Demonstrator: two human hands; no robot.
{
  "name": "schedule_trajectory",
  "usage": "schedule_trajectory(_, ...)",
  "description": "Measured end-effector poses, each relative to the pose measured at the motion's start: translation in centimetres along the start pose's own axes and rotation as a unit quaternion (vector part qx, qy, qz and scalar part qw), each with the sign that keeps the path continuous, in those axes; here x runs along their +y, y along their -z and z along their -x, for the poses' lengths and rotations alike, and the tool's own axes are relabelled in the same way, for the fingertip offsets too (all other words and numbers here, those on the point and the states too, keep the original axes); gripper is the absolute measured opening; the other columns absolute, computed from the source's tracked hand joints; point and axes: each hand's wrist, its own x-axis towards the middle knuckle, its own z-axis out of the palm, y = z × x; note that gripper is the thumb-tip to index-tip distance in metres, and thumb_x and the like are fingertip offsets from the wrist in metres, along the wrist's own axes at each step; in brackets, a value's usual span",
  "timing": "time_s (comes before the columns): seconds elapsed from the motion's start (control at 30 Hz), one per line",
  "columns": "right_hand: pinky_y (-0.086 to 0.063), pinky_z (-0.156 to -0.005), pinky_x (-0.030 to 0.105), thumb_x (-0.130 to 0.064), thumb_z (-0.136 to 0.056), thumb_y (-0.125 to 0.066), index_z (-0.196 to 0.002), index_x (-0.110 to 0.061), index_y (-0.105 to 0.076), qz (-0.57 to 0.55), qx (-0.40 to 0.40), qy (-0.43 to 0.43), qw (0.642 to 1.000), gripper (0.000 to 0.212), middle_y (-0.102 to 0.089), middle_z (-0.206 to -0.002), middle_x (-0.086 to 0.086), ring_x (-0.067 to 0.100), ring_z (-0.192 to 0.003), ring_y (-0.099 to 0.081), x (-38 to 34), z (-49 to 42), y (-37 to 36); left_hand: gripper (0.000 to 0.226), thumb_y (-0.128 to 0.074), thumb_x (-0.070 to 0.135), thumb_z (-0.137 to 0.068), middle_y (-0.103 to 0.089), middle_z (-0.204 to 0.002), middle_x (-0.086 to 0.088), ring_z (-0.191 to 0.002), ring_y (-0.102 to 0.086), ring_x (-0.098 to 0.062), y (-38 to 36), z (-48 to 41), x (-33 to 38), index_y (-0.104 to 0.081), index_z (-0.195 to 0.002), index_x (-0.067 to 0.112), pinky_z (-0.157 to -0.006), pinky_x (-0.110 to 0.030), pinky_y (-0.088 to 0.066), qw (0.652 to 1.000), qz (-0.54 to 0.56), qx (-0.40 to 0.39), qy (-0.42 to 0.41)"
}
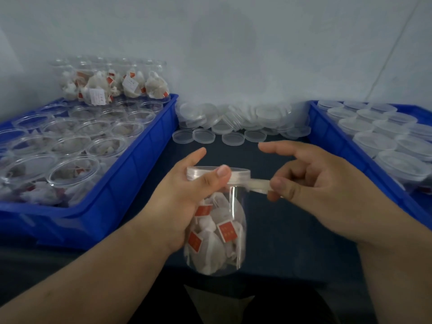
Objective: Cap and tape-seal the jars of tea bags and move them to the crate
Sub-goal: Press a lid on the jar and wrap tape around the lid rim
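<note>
Clear plastic makes up nearly everything here. One jar (217, 230) of white tea bags (208, 251) is held over the dark counter (280, 230), between two blue crates, tilted with its base toward the camera. Three red tags (225, 231) show through its side. Its single lid (238, 175) is already on.

The left hand (187, 199) has its grip clamped round the jar's neck, with the thumb lying across the lid's rim. The right hand (315, 188) has its grip pinched together on one strip of pale tape (258, 184). The strip runs taut from the lid's edge to thumb and finger, and the forefinger points out straight above.

The left crate (131, 183) is packed with open jars of tea bags (70, 146) in rows of four. Too many blur together for a sure total. More filled jars (112, 85) lie stacked on them at the back, their number unclear.

The right crate (327, 136) holds capped jars (374, 141), at least a dozen in view, with more cut off by the frame.

Between the crates, four loose lids (232, 139) lie flat in a front row on the counter. Behind them is a heap of lids (233, 118), too jumbled to count.
</note>
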Motion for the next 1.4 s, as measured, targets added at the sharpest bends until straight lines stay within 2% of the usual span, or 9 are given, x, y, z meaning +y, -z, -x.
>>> schedule_trajectory(0.27, -0.045, -0.073, 0.007, -0.067, -0.068, -0.056, -0.120, -0.059, -0.052, 0.018, 0.070, -0.004, 0.997, 0.053, -0.069, -0.086, -0.019, 0.002, -0.080, -0.065, 0.9, -0.1, -1.5, 0.124, -0.098, 0.060, -0.025, -0.076, -0.115, -0.003, -0.104, -0.074, -0.022, -0.2, 0.5, 0.1, -0.056, -0.136, 0.024, -0.074, -0.029, -0.060, 0.996, 0.055, -0.075, 0.012)
schedule_trajectory(0.43, -0.044, -0.074, 0.006, -0.062, -0.081, -0.053, -0.113, -0.057, -0.052, 0.051, 0.073, -0.008, 0.996, 0.033, -0.067, -0.088, -0.021, -0.005, -0.087, -0.063, 0.7, -0.3, -2.2, 0.115, -0.100, 0.057, -0.029, -0.076, -0.107, -0.009, -0.091, -0.075, -0.023, 0.0, 0.4, 0.4, -0.061, -0.129, 0.013, -0.070, -0.032, -0.060, 0.993, 0.060, -0.099, 0.008)
schedule_trajectory(0.6, -0.042, -0.063, 0.006, -0.054, -0.085, -0.053, -0.086, -0.039, -0.053, 0.084, 0.118, -0.019, 0.989, 0.015, -0.059, -0.090, -0.026, -0.005, -0.078, -0.058, 0.3, -0.4, -2.7, 0.114, -0.091, 0.074, -0.032, -0.076, -0.112, 0.009, -0.102, -0.074, -0.013, 0.0, 0.0, 0.7, -0.060, -0.131, 0.027, -0.081, -0.033, -0.060, 0.997, -0.010, -0.064, -0.034)
schedule_trajectory(0.7, -0.043, -0.058, 0.014, -0.056, -0.084, -0.047, -0.086, -0.037, -0.055, 0.116, 0.123, -0.019, 0.985, 0.020, -0.059, -0.083, -0.017, -0.001, -0.078, -0.056, 0.2, -0.7, -3.1, 0.125, -0.082, 0.084, -0.032, -0.071, -0.112, 0.030, -0.107, -0.070, -0.004, -0.1, -0.3, 0.5, -0.053, -0.142, 0.030, -0.096, -0.041, -0.055, 0.997, -0.054, -0.010, -0.060)
schedule_trajectory(0.8, -0.045, -0.060, 0.021, -0.057, -0.085, -0.041, -0.090, -0.036, -0.055, 0.167, 0.118, -0.014, 0.979, 0.025, -0.056, -0.077, -0.014, 0.000, -0.082, -0.052, 0.1, -0.9, -3.6, 0.136, -0.079, 0.088, -0.030, -0.063, -0.126, 0.028, -0.117, -0.063, 0.000, -0.4, -0.3, 0.2, -0.037, -0.151, 0.043, -0.101, -0.035, -0.050, 0.990, -0.124, 0.003, -0.071)
schedule_trajectory(0.97, -0.041, -0.054, 0.017, -0.059, -0.085, -0.041, -0.089, -0.039, -0.056, 0.152, 0.077, -0.022, 0.985, 0.025, -0.059, -0.083, -0.018, -0.001, -0.081, -0.055, -0.3, -1.3, -3.3, 0.121, -0.077, 0.090, -0.028, -0.058, -0.123, 0.027, -0.105, -0.062, 0.012, -0.7, -0.5, -0.6, -0.041, -0.139, 0.058, -0.089, -0.023, -0.053, 0.984, -0.148, 0.060, -0.083)
schedule_trajectory(1.07, -0.041, -0.061, 0.010, -0.057, -0.087, -0.046, -0.088, -0.042, -0.058, 0.144, 0.024, -0.036, 0.989, 0.020, -0.058, -0.091, -0.030, -0.006, -0.083, -0.055, -0.3, -1.5, -2.5, 0.119, -0.078, 0.088, -0.025, -0.058, -0.123, 0.026, -0.105, -0.064, 0.007, -0.7, -0.4, -1.0, -0.043, -0.135, 0.062, -0.087, -0.024, -0.053, 0.985, -0.126, 0.084, -0.081)
schedule_trajectory(1.17, -0.039, -0.066, 0.004, -0.056, -0.085, -0.049, -0.089, -0.042, -0.062, 0.121, -0.004, -0.044, 0.992, 0.020, -0.060, -0.088, -0.031, -0.009, -0.082, -0.056, -0.4, -1.4, -1.8, 0.112, -0.074, 0.091, -0.020, -0.056, -0.118, 0.030, -0.099, -0.062, 0.014, -0.6, -0.5, -1.0, -0.045, -0.125, 0.069, -0.070, -0.013, -0.050, 0.986, -0.111, 0.095, -0.079)
schedule_trajectory(1.4, -0.037, -0.069, 0.004, -0.049, -0.083, -0.053, -0.083, -0.038, -0.068, 0.146, 0.061, 0.001, 0.987, 0.019, -0.060, -0.084, -0.032, -0.008, -0.082, -0.055, -0.9, -1.2, -1.7, 0.092, -0.082, 0.083, -0.029, -0.065, -0.106, 0.033, -0.092, -0.068, 0.009, -1.0, -0.4, -1.2, -0.058, -0.113, 0.054, -0.061, -0.006, -0.052, 0.988, -0.071, 0.092, -0.100)
